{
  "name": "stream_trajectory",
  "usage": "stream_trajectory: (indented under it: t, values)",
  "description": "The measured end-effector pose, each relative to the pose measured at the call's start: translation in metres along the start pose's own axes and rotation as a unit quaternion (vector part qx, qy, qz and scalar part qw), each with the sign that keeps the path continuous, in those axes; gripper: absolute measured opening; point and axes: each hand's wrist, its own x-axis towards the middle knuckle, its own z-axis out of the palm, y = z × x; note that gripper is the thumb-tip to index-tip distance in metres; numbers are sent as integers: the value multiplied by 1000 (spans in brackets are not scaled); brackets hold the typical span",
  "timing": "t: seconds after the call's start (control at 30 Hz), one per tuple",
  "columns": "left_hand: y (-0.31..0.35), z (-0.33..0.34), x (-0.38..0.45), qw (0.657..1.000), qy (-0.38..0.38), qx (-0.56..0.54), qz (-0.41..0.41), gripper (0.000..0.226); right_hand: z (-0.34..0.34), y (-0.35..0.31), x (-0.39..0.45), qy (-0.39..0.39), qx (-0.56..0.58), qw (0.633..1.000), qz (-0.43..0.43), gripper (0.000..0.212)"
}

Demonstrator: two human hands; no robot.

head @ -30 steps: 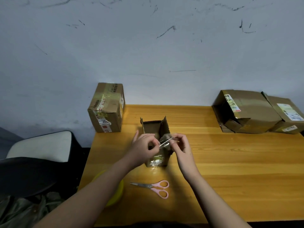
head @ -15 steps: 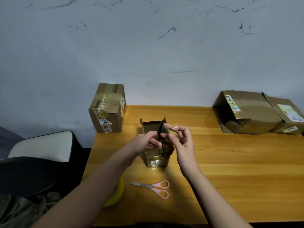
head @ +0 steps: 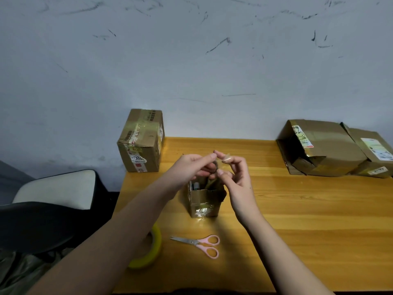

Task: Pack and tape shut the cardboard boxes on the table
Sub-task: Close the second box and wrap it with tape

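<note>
A: Both hands, left hand (head: 194,167) and right hand (head: 236,175), pinch what looks like clear tape (head: 221,162) above the small open box (head: 205,199) below them.

B: Flimsy, sticky; hold by its ends.

To your left, beside the counter (head: 319,220), you have a chair (head: 53,188) with a pale seat and dark back. Behind the counter stands a grey-white wall (head: 191,60) marked with dark scuffs. Crumpled greenish fabric (head: 19,271) lies at lower left.
</note>
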Motion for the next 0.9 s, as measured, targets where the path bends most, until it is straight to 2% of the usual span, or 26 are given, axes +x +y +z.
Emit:
stream_trajectory:
  t: [0.1, 0.17, 0.2, 0.3, 0.4, 0.6, 0.73, 0.83, 0.9]
  values:
    - [-3, 1, 1, 998, 6, -62, 6, 17, 0, 1, -1, -4, -21, 1000, 23, 25]
    - [-3, 4, 0, 994, 55, -81, 51, 7, 0, 0, -2, 8, -31, 999, 36, 23]
    - [-4, 6, 0, 990, 88, -71, 87, 2, 0, -1, -1, 18, -32, 998, 42, 22]
    - [-5, 11, -1, 963, 166, 28, 210, 12, 1, -8, 3, 46, -27, 996, 66, 17]
    - [-2, 14, -4, 939, 192, 70, 278, 12, 1, -16, 6, 55, -17, 994, 95, 15]
    - [0, 13, -6, 929, 193, 99, 301, 13, 0, -23, 11, 54, 21, 982, 180, 16]
    - [0, 12, -7, 927, 208, 75, 304, 11, 6, -27, 12, 49, 27, 983, 174, 24]
    - [1, 11, -8, 928, 208, 55, 304, 14, 6, -29, 13, 48, 44, 983, 171, 45]
    - [1, 11, -10, 927, 202, 58, 310, 18, 4, -31, 14, 51, 55, 980, 182, 43]
